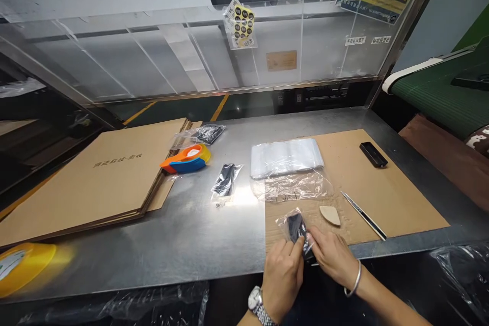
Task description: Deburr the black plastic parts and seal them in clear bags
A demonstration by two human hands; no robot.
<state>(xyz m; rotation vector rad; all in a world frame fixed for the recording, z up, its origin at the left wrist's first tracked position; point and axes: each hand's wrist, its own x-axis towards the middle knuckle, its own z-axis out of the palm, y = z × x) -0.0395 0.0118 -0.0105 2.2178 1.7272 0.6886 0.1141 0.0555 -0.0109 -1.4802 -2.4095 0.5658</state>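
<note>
Near the table's front edge, a black rectangular part in a clear plastic bag is held between my two hands. My left hand wraps its fingers around the left and lower side of the bag. From the right, my right hand pinches the bag's edge, its fingers closed. The lower end of the black part is partly covered by the fingers. Just above the right hand lies a beige wedge-shaped pad. Another bagged black part rests on the bare metal to the left.
A stack of clear bags lies on the cardboard sheet, with a utility knife and black tray-like part to the right. Flattened cartons, a tape dispenser and yellow tape roll are left.
</note>
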